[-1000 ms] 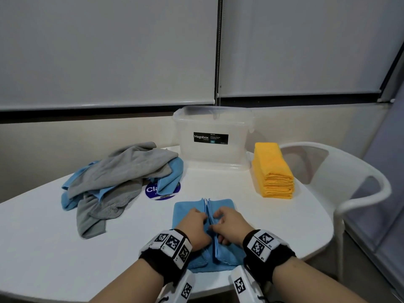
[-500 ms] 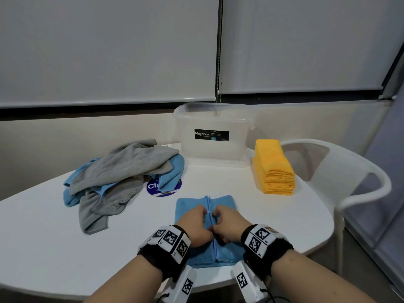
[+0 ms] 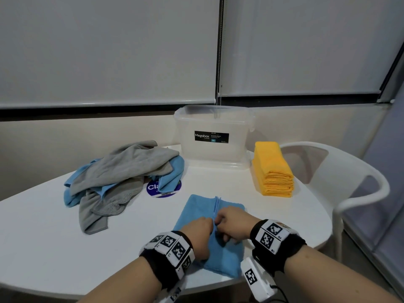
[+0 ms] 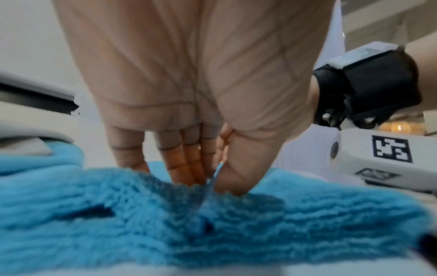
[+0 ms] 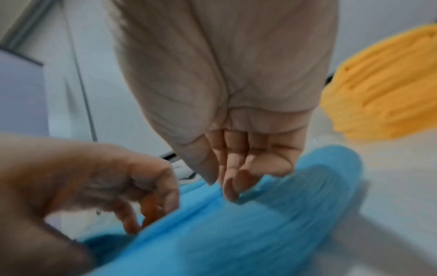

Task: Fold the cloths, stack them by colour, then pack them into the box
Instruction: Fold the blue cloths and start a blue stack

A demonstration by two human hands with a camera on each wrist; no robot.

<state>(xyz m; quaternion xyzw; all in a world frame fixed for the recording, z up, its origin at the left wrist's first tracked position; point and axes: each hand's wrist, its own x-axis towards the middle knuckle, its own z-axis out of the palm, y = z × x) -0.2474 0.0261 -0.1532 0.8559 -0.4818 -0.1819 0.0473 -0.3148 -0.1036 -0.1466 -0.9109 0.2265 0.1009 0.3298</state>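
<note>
A blue cloth (image 3: 196, 207) lies flat near the table's front edge, its two side edges folded in to meet along a centre seam. My left hand (image 3: 208, 225) and right hand (image 3: 219, 223) sit knuckle to knuckle on that seam. In the left wrist view the thumb and fingers of my left hand (image 4: 212, 184) pinch a raised edge of the blue cloth (image 4: 212, 233). In the blurred right wrist view my right hand (image 5: 222, 184) pinches the blue cloth (image 5: 260, 224) the same way. The clear plastic box (image 3: 214, 156) stands open at the back.
A folded yellow stack (image 3: 273, 171) sits right of the box. A loose pile of grey and blue cloths (image 3: 122, 171) covers the left back, partly over a round blue sticker (image 3: 153, 190). A white chair (image 3: 349, 182) stands beside the round white table (image 3: 43, 237).
Both hands have drawn closer together on the centre seam and tightened their pinch. The cloth has stayed near the front edge, turned slightly.
</note>
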